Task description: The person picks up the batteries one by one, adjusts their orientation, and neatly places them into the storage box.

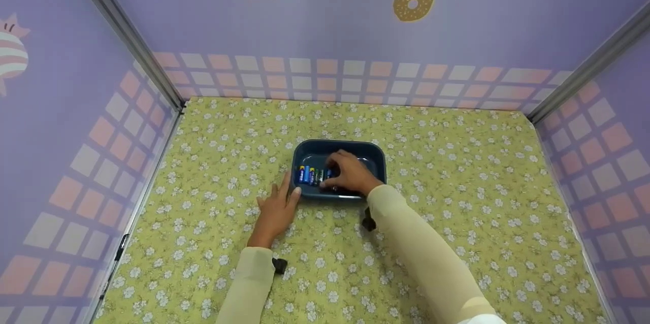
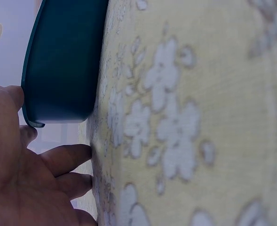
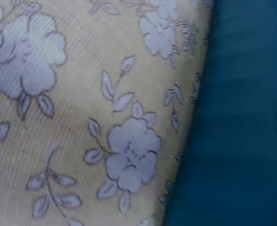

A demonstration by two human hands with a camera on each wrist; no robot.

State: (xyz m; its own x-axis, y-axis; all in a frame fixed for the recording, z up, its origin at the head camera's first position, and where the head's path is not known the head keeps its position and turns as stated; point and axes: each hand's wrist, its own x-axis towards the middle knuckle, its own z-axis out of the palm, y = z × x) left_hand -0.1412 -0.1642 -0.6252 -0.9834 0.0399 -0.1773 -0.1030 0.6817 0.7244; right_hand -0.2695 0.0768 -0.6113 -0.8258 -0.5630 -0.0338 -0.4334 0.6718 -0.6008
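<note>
A dark blue-green plastic basin [image 1: 339, 196] stands on the flowered cloth. Inside it, toward the left, several small batteries [image 1: 306, 174] lie side by side in a row, with blue, purple and green wrappers. My right hand [image 1: 351, 174] reaches in from the right, its thumb and fingers curled round a battery [image 1: 328, 174] at the row's right end; the hand partly hides it. My left hand [image 1: 277, 209] rests at the basin's left side with fingers spread. In the left wrist view, its thumb touches the basin rim [image 2: 29, 61] and other fingertips [image 2: 84, 181] reach the cloth.
Yellow cloth with white flowers [image 1: 457, 176] covers the table round the basin. Purple panels [image 1: 325, 24] with pink and white squares enclose the back and sides. The right wrist view shows only cloth and the basin's outer wall [image 3: 241, 117].
</note>
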